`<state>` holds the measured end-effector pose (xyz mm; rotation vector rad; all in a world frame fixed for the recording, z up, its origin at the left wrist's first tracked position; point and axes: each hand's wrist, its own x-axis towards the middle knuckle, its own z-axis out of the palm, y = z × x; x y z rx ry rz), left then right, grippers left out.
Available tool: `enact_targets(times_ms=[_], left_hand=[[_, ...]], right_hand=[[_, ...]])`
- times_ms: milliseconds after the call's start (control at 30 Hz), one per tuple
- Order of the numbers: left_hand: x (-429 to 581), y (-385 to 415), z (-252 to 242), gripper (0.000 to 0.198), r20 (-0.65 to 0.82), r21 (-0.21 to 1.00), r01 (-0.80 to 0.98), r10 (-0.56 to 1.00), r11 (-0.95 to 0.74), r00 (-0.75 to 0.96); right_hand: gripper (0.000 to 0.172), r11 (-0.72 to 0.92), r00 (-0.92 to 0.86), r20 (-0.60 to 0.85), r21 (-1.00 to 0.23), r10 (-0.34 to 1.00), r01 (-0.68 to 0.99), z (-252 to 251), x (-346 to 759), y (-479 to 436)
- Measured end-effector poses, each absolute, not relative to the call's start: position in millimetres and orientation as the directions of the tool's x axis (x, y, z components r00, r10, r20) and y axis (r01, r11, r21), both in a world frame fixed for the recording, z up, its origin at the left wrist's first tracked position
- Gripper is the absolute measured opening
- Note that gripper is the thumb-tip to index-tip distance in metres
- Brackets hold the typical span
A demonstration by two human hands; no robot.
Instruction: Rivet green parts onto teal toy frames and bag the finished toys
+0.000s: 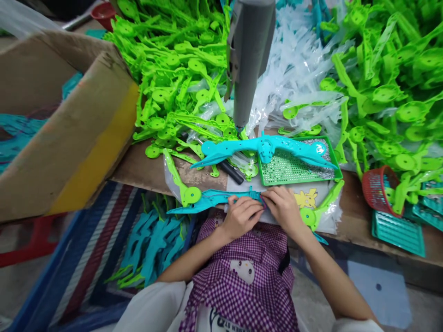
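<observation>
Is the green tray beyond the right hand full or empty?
Partly filled: the green tray shows bare perforated bottom at left, while small silvery pieces gather toward its right end. A blue piece hides some.

Worn wooden workbench [138, 167] over grey floor [427, 304], red plastic stand [36, 240] far left.

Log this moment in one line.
left hand: on blue part | right hand: beside left, same part | second blue part: partly over green tray | black handle: left of tray
</observation>
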<state>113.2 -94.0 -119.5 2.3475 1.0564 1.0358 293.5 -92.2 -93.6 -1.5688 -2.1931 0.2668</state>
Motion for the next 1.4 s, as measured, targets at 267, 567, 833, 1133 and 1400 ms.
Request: enact_targets(times_ms=[267,567,833,1133,1400], left_hand=[[115,-95,-110,0.006,0.358,0.673,0.529,0.854,-0.517,0.378],[119,-95,-102,0.004,0.22,0.749,0.544,0.916,-0.379,0.335],[121,-89,-95,0.005,0.155,0.77,0.549,0.93,-0.325,0.332],[125,-77,-83,0.01,0.058,0.579,0.735,0.916,-0.354,0.396],[131,-55,-78,0.01,-0.045,0.547,0.749,0.881,-0.373,0.471]], right_hand=[[0.013,0.276,-0.259,0.101,-0.46,0.961,0.844,-92,296,-86],[0.022,0.487,-0.487,0.046,-0.182,0.872,0.854,-79,297,-75],[0.023,0.281,-0.464,-0.109,-0.668,0.879,0.689,-69,311,-72],[0.019,0.174,-0.334,-0.064,-0.754,0.94,0.634,-88,305,-80],[0.015,0.178,-0.362,-0.041,-0.816,0.931,0.549,-91,312,-81]])
